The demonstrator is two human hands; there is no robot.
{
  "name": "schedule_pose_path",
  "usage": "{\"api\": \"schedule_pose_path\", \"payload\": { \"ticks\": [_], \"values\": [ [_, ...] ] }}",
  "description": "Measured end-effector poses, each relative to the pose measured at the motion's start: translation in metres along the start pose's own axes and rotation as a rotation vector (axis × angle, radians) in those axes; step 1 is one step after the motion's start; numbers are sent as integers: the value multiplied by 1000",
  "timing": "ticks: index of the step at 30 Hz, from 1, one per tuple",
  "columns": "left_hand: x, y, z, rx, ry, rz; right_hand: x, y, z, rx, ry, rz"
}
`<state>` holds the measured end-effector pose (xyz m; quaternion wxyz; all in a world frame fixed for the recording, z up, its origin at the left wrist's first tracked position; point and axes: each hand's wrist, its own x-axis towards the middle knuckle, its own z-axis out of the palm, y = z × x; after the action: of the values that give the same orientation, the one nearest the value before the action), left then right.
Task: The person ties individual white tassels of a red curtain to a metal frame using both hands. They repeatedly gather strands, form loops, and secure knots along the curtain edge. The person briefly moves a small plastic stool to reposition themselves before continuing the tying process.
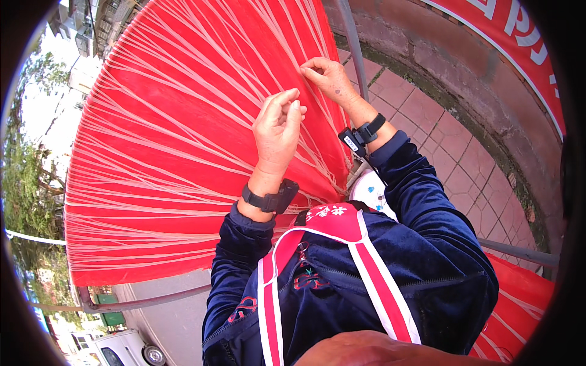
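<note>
A large red cloth point(183, 137) is spread before me, with many pale strands point(201, 155) fanning over it from the far edge and gathering near my waist. My left hand point(280, 121) is raised above the cloth, its fingers curled and the thumb near the index finger; whether a strand lies between them cannot be told. Farther right, my right hand point(322, 78) has thumb and index fingertip pinched together by the cloth's right side, close to the strands. Anything between those fingertips is too fine to make out. Both wrists carry black straps with small devices.
Metal frame bars run at the right point(355, 45) and lower left point(151, 299). Pink paving point(439, 151) and a low wall point(458, 68) with a red banner point(517, 41) lie right. More red cloth point(517, 302) is at lower right. A white vehicle point(126, 350) stands lower left.
</note>
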<state>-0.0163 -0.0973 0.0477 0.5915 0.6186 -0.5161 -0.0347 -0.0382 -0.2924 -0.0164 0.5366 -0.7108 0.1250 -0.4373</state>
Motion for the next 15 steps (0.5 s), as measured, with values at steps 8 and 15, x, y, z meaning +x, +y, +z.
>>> {"api": "schedule_pose_path", "payload": {
  "ticks": [8,15],
  "values": [
    [41,-23,7,-89,48,-237,-11,-9,8,-78,15,-48],
    [41,-32,12,-221,-3,-191,-9,-8,12,71,22,-4]
  ]
}}
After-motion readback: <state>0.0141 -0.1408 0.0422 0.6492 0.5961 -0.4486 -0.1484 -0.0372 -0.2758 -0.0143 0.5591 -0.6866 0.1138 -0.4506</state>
